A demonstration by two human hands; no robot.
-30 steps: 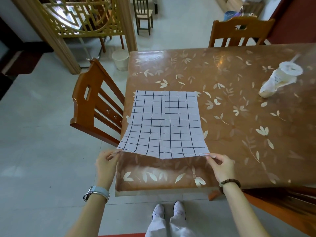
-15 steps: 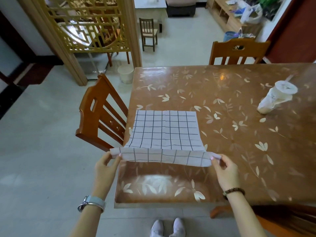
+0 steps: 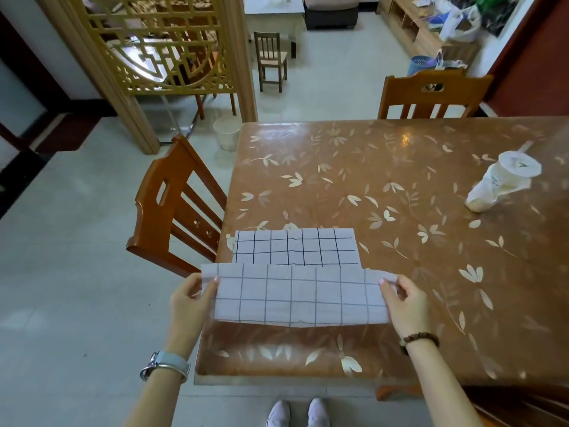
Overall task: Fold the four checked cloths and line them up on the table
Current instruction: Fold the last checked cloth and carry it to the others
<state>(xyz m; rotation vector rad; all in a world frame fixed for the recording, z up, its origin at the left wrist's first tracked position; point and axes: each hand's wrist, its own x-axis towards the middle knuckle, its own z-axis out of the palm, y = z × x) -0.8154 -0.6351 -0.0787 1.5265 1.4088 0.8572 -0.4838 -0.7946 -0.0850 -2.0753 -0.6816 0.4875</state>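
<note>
One white checked cloth [image 3: 295,246] with dark grid lines lies on the near left part of the brown leaf-patterned table [image 3: 385,186]. Its near half is lifted and turned over toward the far edge, showing the paler underside. My left hand [image 3: 191,298] pinches the left corner of that raised edge. My right hand [image 3: 405,300] pinches the right corner. Both hands hover just above the table. No other checked cloth is in view.
A white cup wrapped in a plastic bag [image 3: 502,184] lies at the table's right. A wooden chair [image 3: 172,208] stands at the table's left side, another chair [image 3: 431,94] at the far side. A small bin [image 3: 228,134] sits on the floor.
Both hands lifted the cloth's near edge off the table and carried it forward over the far half. The view tilted up.
</note>
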